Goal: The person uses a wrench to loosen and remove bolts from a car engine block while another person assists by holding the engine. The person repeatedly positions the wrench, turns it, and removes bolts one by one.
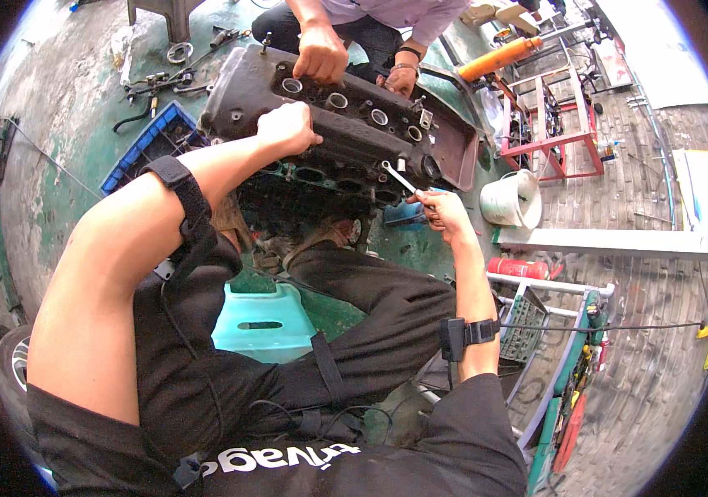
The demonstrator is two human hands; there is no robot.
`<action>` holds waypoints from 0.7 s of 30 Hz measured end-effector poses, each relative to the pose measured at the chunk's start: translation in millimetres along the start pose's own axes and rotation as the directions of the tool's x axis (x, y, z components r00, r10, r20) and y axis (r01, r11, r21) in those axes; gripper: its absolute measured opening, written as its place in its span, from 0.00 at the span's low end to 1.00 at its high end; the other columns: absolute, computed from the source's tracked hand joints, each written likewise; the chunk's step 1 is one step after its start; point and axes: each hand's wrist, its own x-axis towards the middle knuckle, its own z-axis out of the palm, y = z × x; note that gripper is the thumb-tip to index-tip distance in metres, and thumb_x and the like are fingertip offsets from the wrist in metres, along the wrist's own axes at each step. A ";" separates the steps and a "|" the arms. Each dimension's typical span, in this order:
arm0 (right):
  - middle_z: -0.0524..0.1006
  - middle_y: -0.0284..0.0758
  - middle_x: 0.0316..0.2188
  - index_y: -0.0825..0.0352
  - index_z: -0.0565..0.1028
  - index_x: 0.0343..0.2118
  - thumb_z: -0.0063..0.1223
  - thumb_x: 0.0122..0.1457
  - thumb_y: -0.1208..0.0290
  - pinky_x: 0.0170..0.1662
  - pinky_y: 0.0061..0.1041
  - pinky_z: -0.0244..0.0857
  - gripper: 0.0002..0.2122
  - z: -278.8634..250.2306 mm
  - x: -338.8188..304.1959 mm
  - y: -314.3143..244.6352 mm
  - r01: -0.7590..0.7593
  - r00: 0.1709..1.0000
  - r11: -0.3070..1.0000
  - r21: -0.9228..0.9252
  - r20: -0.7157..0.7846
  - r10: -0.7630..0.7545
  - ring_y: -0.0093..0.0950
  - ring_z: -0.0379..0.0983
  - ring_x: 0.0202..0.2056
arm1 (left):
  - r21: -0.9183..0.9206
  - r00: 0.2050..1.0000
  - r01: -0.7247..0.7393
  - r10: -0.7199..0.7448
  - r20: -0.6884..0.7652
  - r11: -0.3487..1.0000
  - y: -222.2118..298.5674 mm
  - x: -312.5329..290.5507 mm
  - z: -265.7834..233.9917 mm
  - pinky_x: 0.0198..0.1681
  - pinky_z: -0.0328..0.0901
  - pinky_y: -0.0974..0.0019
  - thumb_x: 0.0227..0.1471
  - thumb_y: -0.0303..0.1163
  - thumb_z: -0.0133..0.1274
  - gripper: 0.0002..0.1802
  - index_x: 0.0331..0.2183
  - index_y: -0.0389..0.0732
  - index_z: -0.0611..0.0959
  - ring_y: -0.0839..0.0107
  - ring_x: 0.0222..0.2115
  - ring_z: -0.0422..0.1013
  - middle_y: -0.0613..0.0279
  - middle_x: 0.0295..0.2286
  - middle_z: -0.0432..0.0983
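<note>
A dark engine (345, 178) with a grimy valve cover (246, 93) stands in front of me. Along the top of the cover runs a row of round holes with pale rims. My left hand (286, 130) is closed in a fist against the cover's near side; what its fingers grip, if anything, is hidden. My right hand (443, 214) is wrapped round the lower end of a silver wrench (401, 178). The wrench's ring end lies at the cover's near right edge, beside a small metal cylinder (401, 165).
Across the engine, a co-worker's hand (321, 56) rests on the cover. A blue crate (148, 149) lies at left, a turquoise stool (261, 319) between my legs. At right are a white bucket (503, 201), red fire extinguisher (519, 268) and red metal frame (553, 141).
</note>
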 end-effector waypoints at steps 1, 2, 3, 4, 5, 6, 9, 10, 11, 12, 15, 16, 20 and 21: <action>0.55 0.19 0.09 0.69 0.76 0.32 0.45 0.61 0.64 0.12 0.16 0.36 0.13 -0.1 -0.1 -1.9 -0.032 0.999 0.999 -0.005 0.021 0.032 0.12 0.43 0.10 | 0.012 0.999 -0.013 0.013 -0.037 1.000 -0.9 0.0 1.2 0.34 0.68 0.58 0.38 0.47 0.62 0.19 0.26 0.41 0.83 0.58 0.29 0.76 0.53 0.25 0.79; 0.55 0.21 0.09 0.70 0.74 0.31 0.43 0.61 0.63 0.12 0.16 0.36 0.14 0.7 -0.4 -2.2 -0.044 0.998 0.999 -0.001 0.037 0.044 0.13 0.42 0.09 | 0.004 1.000 -0.009 0.009 -0.022 1.000 -1.8 0.5 2.2 0.34 0.68 0.58 0.38 0.47 0.62 0.19 0.26 0.41 0.83 0.58 0.29 0.76 0.53 0.25 0.79; 0.54 0.21 0.09 0.69 0.74 0.31 0.43 0.61 0.62 0.13 0.16 0.36 0.14 1.0 -1.4 -1.7 -0.100 0.992 0.994 0.039 0.076 0.097 0.13 0.42 0.10 | -0.004 1.000 -0.005 0.005 -0.007 1.000 -2.5 1.6 2.6 0.35 0.68 0.58 0.38 0.47 0.62 0.19 0.26 0.41 0.83 0.58 0.30 0.76 0.53 0.26 0.79; 0.54 0.21 0.10 0.68 0.74 0.32 0.43 0.62 0.61 0.13 0.17 0.37 0.14 1.6 -1.3 -1.3 -0.125 0.987 0.989 0.075 0.114 0.116 0.13 0.43 0.10 | -0.009 1.000 -0.006 0.006 0.000 1.000 -3.3 2.4 2.9 0.35 0.68 0.58 0.38 0.47 0.62 0.19 0.26 0.41 0.83 0.58 0.30 0.75 0.53 0.26 0.79; 0.54 0.21 0.10 0.67 0.74 0.32 0.42 0.62 0.60 0.13 0.17 0.37 0.14 1.5 -1.5 -1.1 -0.184 0.971 0.976 0.113 0.175 0.163 0.14 0.43 0.11 | -0.016 1.000 -0.013 0.013 -0.015 1.000 -3.9 2.1 3.8 0.35 0.68 0.58 0.38 0.47 0.62 0.19 0.25 0.41 0.83 0.58 0.30 0.75 0.53 0.26 0.78; 0.54 0.21 0.10 0.67 0.73 0.31 0.40 0.62 0.60 0.13 0.17 0.37 0.15 1.7 -1.3 -0.9 -0.179 0.973 0.978 0.103 0.165 0.160 0.14 0.42 0.11 | -0.021 0.999 -0.022 0.021 -0.035 1.000 -4.3 1.4 4.6 0.35 0.68 0.58 0.38 0.47 0.62 0.19 0.25 0.40 0.83 0.58 0.30 0.75 0.53 0.26 0.78; 0.55 0.22 0.10 0.67 0.72 0.29 0.40 0.62 0.60 0.13 0.17 0.37 0.15 -4.0 1.2 -10.0 -0.171 0.977 0.983 0.060 0.136 0.162 0.14 0.42 0.10 | -0.017 0.997 -0.019 0.018 -0.070 1.000 -3.9 -1.7 5.9 0.35 0.68 0.58 0.38 0.46 0.63 0.18 0.25 0.40 0.83 0.57 0.30 0.75 0.53 0.25 0.78; 0.55 0.23 0.10 0.67 0.72 0.27 0.41 0.62 0.60 0.13 0.18 0.37 0.15 -7.5 1.8 -15.5 -0.143 0.976 0.990 -0.014 0.164 0.143 0.14 0.42 0.10 | -0.016 0.997 -0.019 0.018 -0.080 1.000 -3.4 -2.8 6.0 0.35 0.68 0.58 0.37 0.46 0.63 0.18 0.25 0.40 0.83 0.57 0.30 0.75 0.53 0.25 0.78; 0.56 0.23 0.09 0.67 0.72 0.27 0.41 0.62 0.60 0.12 0.18 0.37 0.15 -9.0 1.4 -19.1 -0.117 0.982 0.990 -0.085 0.142 0.128 0.14 0.43 0.10 | -0.017 0.998 -0.015 0.013 -0.065 1.000 -3.3 -3.6 5.3 0.35 0.68 0.58 0.37 0.46 0.63 0.18 0.25 0.40 0.83 0.57 0.30 0.75 0.52 0.25 0.78; 0.56 0.23 0.09 0.67 0.73 0.28 0.41 0.62 0.60 0.12 0.18 0.37 0.15 -9.1 0.9 -21.7 -0.119 0.978 0.988 -0.094 0.159 0.133 0.15 0.43 0.09 | -0.025 0.998 -0.014 0.013 -0.056 1.000 -3.1 -3.9 4.7 0.35 0.68 0.58 0.37 0.46 0.63 0.18 0.25 0.40 0.83 0.57 0.30 0.75 0.52 0.26 0.78; 0.57 0.24 0.09 0.68 0.73 0.29 0.41 0.62 0.61 0.12 0.18 0.37 0.15 -4.5 -2.0 -24.2 -0.120 0.974 0.981 -0.152 0.173 0.146 0.16 0.45 0.09 | -0.042 0.999 -0.016 0.014 -0.044 0.999 -1.9 -3.7 2.5 0.35 0.68 0.57 0.38 0.45 0.63 0.18 0.25 0.40 0.83 0.56 0.30 0.75 0.52 0.26 0.78; 0.57 0.25 0.09 0.68 0.72 0.30 0.41 0.62 0.61 0.11 0.18 0.38 0.14 -2.3 -3.1 -22.8 -0.116 0.969 0.984 -0.133 0.202 0.141 0.16 0.45 0.09 | -0.044 0.999 -0.014 0.012 -0.039 0.999 -1.9 -4.2 2.2 0.35 0.68 0.57 0.38 0.45 0.63 0.17 0.24 0.40 0.83 0.56 0.30 0.75 0.52 0.26 0.78; 0.56 0.24 0.08 0.67 0.71 0.34 0.40 0.63 0.60 0.10 0.16 0.37 0.14 -2.6 -0.2 -17.3 -0.139 0.955 0.988 -0.068 0.254 0.151 0.14 0.44 0.07 | -0.038 1.000 -0.004 0.003 -0.030 0.999 -1.8 -5.0 1.4 0.35 0.68 0.57 0.38 0.45 0.62 0.17 0.24 0.41 0.83 0.56 0.30 0.75 0.52 0.26 0.78; 0.56 0.24 0.08 0.67 0.72 0.34 0.41 0.63 0.60 0.10 0.17 0.38 0.14 -5.2 2.9 -16.1 -0.153 0.950 0.986 -0.062 0.266 0.164 0.14 0.44 0.07 | -0.037 0.999 -0.004 0.003 -0.038 0.999 -1.9 -5.6 1.9 0.35 0.68 0.57 0.38 0.45 0.62 0.17 0.24 0.41 0.83 0.56 0.30 0.75 0.51 0.26 0.78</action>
